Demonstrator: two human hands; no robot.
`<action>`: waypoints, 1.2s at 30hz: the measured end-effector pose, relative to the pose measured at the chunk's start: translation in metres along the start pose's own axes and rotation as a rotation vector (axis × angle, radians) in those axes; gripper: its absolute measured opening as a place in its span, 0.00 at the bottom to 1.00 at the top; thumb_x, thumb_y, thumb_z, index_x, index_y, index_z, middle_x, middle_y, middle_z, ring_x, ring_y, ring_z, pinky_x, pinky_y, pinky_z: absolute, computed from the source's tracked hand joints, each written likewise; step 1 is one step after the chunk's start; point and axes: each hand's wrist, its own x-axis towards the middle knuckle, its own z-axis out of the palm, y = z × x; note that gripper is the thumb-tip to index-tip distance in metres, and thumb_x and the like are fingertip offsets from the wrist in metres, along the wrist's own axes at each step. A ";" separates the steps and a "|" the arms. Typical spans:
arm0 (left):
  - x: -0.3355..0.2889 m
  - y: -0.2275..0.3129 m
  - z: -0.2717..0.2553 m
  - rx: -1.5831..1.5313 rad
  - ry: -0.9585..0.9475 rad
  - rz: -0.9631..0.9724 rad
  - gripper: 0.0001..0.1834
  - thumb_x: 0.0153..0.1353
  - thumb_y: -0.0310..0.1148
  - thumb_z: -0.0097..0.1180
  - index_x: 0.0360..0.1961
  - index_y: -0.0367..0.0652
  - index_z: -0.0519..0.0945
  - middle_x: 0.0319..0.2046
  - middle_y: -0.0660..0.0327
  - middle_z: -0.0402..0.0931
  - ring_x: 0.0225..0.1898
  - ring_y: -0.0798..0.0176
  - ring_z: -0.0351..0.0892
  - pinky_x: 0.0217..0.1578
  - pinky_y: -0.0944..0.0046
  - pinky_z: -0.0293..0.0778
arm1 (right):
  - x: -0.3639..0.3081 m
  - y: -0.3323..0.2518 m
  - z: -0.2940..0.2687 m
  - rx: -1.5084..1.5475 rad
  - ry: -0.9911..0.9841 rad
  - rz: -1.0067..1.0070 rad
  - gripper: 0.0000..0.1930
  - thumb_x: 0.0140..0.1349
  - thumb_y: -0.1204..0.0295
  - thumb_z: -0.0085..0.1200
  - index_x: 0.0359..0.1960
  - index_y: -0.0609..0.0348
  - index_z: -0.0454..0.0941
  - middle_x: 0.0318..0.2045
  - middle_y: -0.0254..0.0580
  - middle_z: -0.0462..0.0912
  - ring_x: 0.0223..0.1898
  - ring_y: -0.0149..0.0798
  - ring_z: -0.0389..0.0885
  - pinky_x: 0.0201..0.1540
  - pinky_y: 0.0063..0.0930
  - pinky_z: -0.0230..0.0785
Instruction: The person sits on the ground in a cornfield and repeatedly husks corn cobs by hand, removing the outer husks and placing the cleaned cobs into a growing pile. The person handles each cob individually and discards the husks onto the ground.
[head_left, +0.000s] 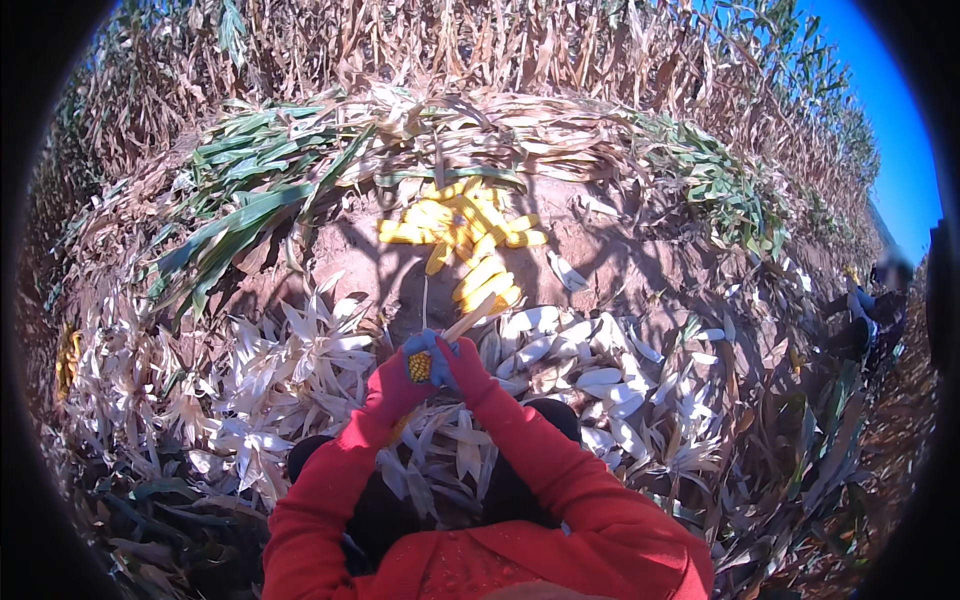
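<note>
Close in front of my body, both hands meet around one ear of corn [420,368], and its yellow kernels face me. My left hand [414,346], in a grey-blue glove, is closed around the ear from the left. Against its other side my right hand [442,366], gloved alike, is closed on the ear too. A pale strip of husk [472,318] sticks out from between the hands toward the upper right. The fingertips are small and partly hidden by each other.
Husked yellow ears [455,222] lie piled on bare soil ahead. Ears still in pale husks [600,377] are heaped at the right; loose dry husks [290,370] spread left. Flattened stalks [560,135] and standing corn [450,50] lie beyond. Another person [880,310] is at far right.
</note>
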 end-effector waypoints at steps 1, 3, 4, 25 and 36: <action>-0.005 -0.005 -0.005 0.149 0.012 -0.008 0.42 0.40 0.37 0.75 0.58 0.43 0.70 0.48 0.59 0.77 0.49 0.67 0.76 0.50 0.63 0.73 | -0.006 -0.014 0.006 0.015 -0.038 0.055 0.19 0.72 0.59 0.43 0.33 0.62 0.80 0.25 0.37 0.81 0.26 0.29 0.77 0.32 0.21 0.69; -0.008 -0.008 -0.009 0.439 0.022 -0.007 0.41 0.40 0.35 0.76 0.58 0.44 0.70 0.47 0.60 0.78 0.49 0.68 0.76 0.50 0.63 0.73 | -0.015 -0.044 0.011 0.033 -0.102 0.153 0.28 0.74 0.53 0.37 0.21 0.58 0.77 0.18 0.37 0.77 0.14 0.28 0.68 0.23 0.21 0.64; -0.008 -0.005 -0.007 0.400 -0.014 -0.004 0.41 0.39 0.35 0.76 0.57 0.43 0.71 0.47 0.60 0.78 0.49 0.68 0.76 0.50 0.63 0.73 | -0.014 -0.035 0.007 0.080 -0.085 0.082 0.32 0.74 0.51 0.33 0.12 0.55 0.68 0.13 0.36 0.71 0.13 0.30 0.66 0.20 0.22 0.62; -0.046 -0.009 0.001 -0.044 -0.801 -0.066 0.33 0.41 0.27 0.73 0.53 0.44 0.76 0.51 0.59 0.74 0.53 0.61 0.73 0.55 0.59 0.70 | -0.087 -0.069 0.028 -0.593 -0.338 -0.486 0.19 0.71 0.59 0.43 0.34 0.60 0.81 0.27 0.35 0.80 0.28 0.23 0.76 0.32 0.18 0.69; -0.063 0.017 0.041 0.258 -0.624 0.270 0.38 0.42 0.36 0.75 0.56 0.43 0.72 0.53 0.55 0.73 0.54 0.60 0.74 0.55 0.58 0.70 | -0.079 -0.061 0.024 0.815 -0.262 0.310 0.30 0.72 0.54 0.39 0.09 0.52 0.61 0.12 0.34 0.63 0.10 0.30 0.56 0.15 0.23 0.51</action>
